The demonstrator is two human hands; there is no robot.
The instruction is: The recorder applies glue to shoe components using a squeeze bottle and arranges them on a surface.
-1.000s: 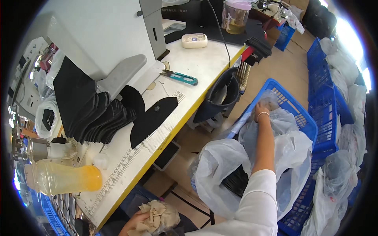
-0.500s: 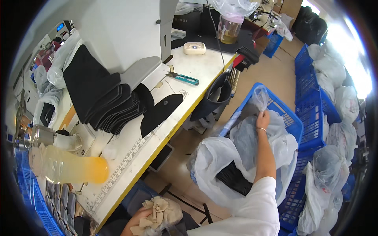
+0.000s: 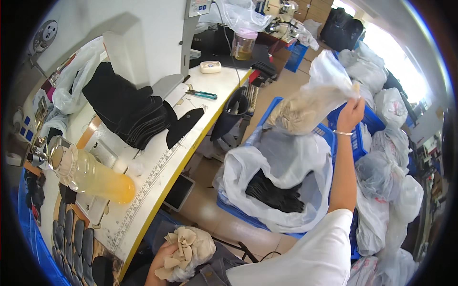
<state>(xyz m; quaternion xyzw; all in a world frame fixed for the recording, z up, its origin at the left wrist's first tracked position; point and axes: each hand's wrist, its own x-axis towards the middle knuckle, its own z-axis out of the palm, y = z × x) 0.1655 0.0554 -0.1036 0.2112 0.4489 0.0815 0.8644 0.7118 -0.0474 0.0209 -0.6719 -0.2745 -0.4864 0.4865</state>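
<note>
My right hand (image 3: 349,113) is raised and grips the top of a clear plastic bag (image 3: 310,100) filled with beige fabric pieces, lifted above the blue crate (image 3: 362,124). Below it an open white plastic bag (image 3: 281,162) sits in the crate with black pieces (image 3: 274,193) inside. My left hand (image 3: 164,255) rests low in my lap and holds a bundle of beige fabric pieces (image 3: 188,252).
A white worktable with a yellow edge (image 3: 162,200) stands at left, carrying a stack of black cut pieces (image 3: 129,112), a bottle of yellow liquid (image 3: 93,174), teal scissors (image 3: 200,94) and a sewing machine (image 3: 143,43). Several tied plastic bags (image 3: 386,176) crowd the right.
My right hand has pulled the clear bag of beige pieces up out of the white bag in the crate. My left hand still holds its beige bundle.
</note>
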